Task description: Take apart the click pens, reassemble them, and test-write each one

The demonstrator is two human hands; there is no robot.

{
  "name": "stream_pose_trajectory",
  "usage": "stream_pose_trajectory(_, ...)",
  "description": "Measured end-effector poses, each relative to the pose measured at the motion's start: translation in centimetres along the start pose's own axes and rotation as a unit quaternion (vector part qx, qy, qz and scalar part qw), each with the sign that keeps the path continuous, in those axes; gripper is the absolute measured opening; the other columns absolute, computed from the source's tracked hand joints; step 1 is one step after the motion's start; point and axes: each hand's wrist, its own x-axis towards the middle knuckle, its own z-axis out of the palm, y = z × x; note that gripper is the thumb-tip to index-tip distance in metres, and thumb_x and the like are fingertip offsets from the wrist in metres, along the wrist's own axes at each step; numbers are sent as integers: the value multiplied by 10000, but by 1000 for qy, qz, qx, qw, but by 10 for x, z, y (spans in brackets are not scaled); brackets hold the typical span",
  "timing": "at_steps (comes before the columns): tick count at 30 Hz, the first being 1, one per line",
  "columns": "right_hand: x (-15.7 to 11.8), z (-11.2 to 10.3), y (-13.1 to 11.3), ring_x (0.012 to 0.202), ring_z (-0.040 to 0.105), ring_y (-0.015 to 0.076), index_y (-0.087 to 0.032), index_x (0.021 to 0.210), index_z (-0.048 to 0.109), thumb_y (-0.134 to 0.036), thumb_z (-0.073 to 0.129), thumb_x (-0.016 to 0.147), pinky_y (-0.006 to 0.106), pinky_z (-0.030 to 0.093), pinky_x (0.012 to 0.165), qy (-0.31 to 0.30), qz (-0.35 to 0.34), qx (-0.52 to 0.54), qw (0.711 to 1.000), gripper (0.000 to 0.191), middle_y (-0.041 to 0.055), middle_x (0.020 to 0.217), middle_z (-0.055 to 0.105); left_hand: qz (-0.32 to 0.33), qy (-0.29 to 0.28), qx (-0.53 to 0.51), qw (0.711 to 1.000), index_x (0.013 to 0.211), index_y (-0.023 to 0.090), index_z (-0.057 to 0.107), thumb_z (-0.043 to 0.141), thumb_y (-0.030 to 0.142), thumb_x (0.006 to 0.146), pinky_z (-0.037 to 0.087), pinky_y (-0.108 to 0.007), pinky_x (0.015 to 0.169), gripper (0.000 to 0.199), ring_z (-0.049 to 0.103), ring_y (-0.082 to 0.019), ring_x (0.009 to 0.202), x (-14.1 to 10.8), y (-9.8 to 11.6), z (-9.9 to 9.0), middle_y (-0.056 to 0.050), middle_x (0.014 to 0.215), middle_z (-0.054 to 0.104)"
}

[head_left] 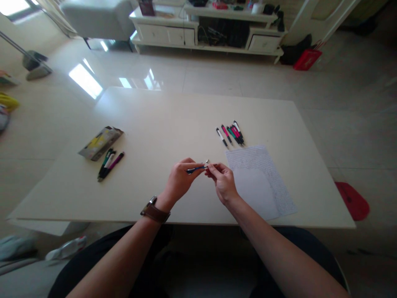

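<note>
A blue pen (194,169) is held over the near part of the table (161,128), pinched by the left hand (180,177) at one end and the right hand (226,184) at the other, seemingly so each steadies it; whether it is in separate parts I cannot tell. A small metal piece (207,161) lies just beyond the fingertips, perhaps for easy reach. Outward, paper sheets (254,188), a row of pens (230,134), and opposite, more pens (109,165) beside a box (101,143).

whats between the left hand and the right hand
In the head view, a dark blue pen, or part of one, runs between the left hand and right hand; a small silvery piece shows just beyond.
</note>
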Motion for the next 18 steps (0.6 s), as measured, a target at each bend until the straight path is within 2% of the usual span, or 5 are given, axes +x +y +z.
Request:
stream_pose_trajectory(9, 2, 1, -4, 644, 592, 123, -192, 718, 710, -363, 816, 687, 293, 485, 689, 10, 7, 6, 1000, 203, -3, 704, 675, -1, 9, -21, 1000, 837, 183, 713, 686, 253, 856, 485, -248, 676, 78, 590, -119, 742, 1, -3, 6, -20, 845, 652)
stream_pose_trajectory(18, 0, 0, -3, 638, 589, 110, -189, 722, 721, -358, 829, 684, 274, 476, 677, 8, 12, 12, 1000, 204, -8, 703, 674, 3, 2, -3, 1000, 863, 184, 729, 697, 238, 855, 476, -262, 701, 63, 589, -125, 751, 1, -3, 4, -22, 835, 648)
